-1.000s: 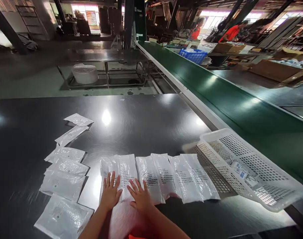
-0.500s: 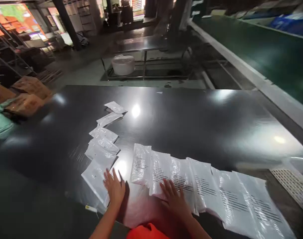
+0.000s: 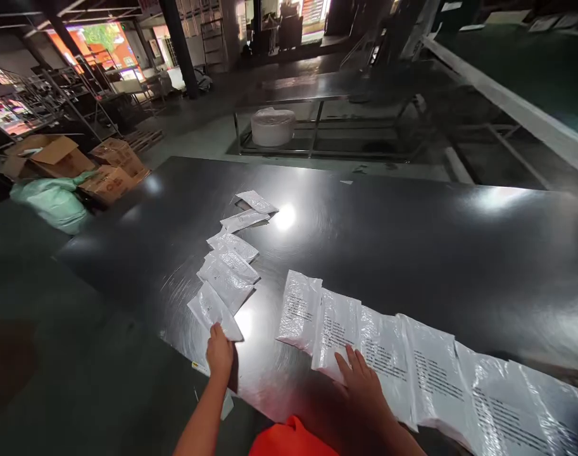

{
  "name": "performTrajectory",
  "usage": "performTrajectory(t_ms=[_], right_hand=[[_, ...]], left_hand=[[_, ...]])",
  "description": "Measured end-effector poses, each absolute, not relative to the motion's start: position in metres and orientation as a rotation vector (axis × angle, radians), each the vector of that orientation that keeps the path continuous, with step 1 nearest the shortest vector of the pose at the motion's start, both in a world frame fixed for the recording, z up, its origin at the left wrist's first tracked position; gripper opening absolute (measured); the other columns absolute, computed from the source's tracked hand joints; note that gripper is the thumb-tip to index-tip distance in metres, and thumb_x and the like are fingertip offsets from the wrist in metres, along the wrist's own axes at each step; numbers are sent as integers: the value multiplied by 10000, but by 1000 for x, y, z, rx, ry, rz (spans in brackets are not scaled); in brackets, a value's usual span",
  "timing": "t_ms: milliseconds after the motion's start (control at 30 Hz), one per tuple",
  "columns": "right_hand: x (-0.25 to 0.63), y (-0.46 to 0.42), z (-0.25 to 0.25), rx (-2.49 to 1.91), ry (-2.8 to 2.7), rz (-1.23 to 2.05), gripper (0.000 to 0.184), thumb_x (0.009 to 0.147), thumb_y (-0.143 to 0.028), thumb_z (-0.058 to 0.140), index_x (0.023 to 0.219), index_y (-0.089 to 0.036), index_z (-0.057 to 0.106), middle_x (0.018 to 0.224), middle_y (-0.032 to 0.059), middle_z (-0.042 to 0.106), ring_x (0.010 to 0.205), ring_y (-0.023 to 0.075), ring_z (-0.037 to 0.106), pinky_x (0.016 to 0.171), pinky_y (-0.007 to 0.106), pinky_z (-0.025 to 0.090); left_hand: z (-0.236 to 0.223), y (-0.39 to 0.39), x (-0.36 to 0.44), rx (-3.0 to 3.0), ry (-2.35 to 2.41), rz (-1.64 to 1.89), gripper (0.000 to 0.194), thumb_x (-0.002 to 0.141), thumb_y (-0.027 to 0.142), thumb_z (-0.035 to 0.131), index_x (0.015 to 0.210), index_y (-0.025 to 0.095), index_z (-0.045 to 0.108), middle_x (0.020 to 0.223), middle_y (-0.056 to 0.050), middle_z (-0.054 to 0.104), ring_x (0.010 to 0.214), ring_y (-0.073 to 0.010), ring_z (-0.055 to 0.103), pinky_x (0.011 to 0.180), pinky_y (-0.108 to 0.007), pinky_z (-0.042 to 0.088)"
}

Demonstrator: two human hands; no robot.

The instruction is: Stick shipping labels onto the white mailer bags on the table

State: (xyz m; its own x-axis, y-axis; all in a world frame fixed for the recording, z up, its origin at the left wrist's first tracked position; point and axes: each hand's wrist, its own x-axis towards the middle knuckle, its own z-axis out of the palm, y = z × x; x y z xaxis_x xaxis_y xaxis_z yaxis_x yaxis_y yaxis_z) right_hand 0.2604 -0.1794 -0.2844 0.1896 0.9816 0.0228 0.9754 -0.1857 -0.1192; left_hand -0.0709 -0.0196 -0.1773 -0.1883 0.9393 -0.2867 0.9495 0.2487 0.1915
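My left hand [image 3: 219, 352] pinches the near corner of a small white pouch [image 3: 211, 308], the nearest one in a loose line of several small white pouches [image 3: 232, 261] on the dark table [image 3: 412, 240]. My right hand [image 3: 362, 380] lies flat, fingers spread, on the near end of a row of several overlapping clear plastic packets with black print [image 3: 412, 367]. That row runs from the table's middle off to the right edge of view.
Cardboard boxes [image 3: 70, 161] and a pale green bag [image 3: 54, 199] sit on the floor to the left. A metal frame table with a white roll [image 3: 272, 125] stands beyond the far edge. A green conveyor [image 3: 530, 69] runs at upper right.
The view has swung left, so the white basket is out of frame. My left hand moved from the printed packets to the small pouches and took hold of the nearest one.
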Motion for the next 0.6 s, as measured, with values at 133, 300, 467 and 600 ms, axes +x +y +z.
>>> performTrajectory(t_ms=[133,300,467,600], right_hand=[[222,-151,-238,-2165,-1927,380,508,822,-338,474,1269,-137,603,1415,195,502,1312,373,447,1036,530,411],[146,-96,-145,-1631,-1893,895,951,689,-428,687,1504,-145,286,1542,175,321,1398,361,318,1126,526,310],[118,-94,-105,-1234,-1534,1513,691,682,-599,694,1224,-177,618,1155,99,662,1054,321,603,885,410,495],[111,-111,-109,-1098,-1080,1649,641,728,-591,685,1227,-202,581,1090,82,672,987,261,622,805,362,507]], left_hand=[[-117,-27,-115,1804,2120,-24,343,914,192,419,1224,148,558,1012,-120,701,955,-258,649,746,-307,440],[-17,-13,-121,1583,1423,199,208,742,193,445,812,173,640,612,9,584,537,-147,531,521,-240,329],[0,18,-95,994,975,118,254,496,154,537,705,109,675,511,35,518,429,-81,401,415,-195,244],[-38,41,-69,650,883,256,229,426,120,592,639,86,672,534,-7,584,440,-84,468,424,-187,316]])
